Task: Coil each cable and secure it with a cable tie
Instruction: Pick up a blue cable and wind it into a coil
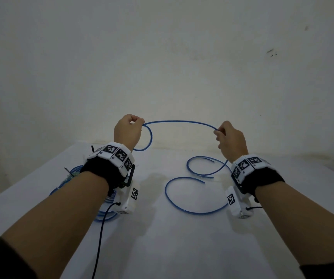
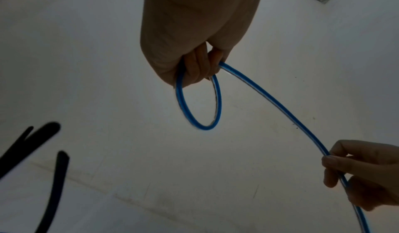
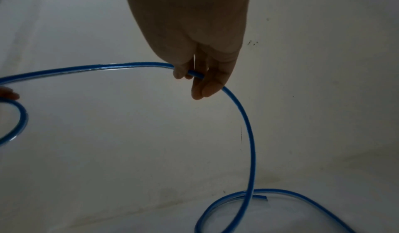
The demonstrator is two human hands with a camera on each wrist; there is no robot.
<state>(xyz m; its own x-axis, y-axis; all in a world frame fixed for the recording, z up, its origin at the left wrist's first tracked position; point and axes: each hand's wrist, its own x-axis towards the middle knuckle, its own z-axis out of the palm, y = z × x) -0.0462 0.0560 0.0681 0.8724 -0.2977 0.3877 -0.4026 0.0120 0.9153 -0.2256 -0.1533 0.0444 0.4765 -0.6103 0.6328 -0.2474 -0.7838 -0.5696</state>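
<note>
A blue cable [image 1: 179, 122] stretches in the air between my two raised hands above the white table [image 1: 162, 248]. My left hand [image 1: 136, 122] grips it with curled fingers, and a small loop [image 2: 199, 103] hangs below that fist. My right hand [image 1: 219, 130] pinches the cable [image 3: 195, 74] farther along. From there the cable [image 3: 250, 143] drops to the table, where its loose curves [image 1: 184, 196] lie. In the left wrist view the right hand [image 2: 336, 166] shows at the lower right.
A bundle of coiled blue cables [image 1: 71, 178] with black cable ties [image 1: 69, 172] lies on the table under my left forearm. Black tie ends [image 2: 43, 137] stick into the left wrist view. A white wall [image 1: 162, 57] rises right behind the table.
</note>
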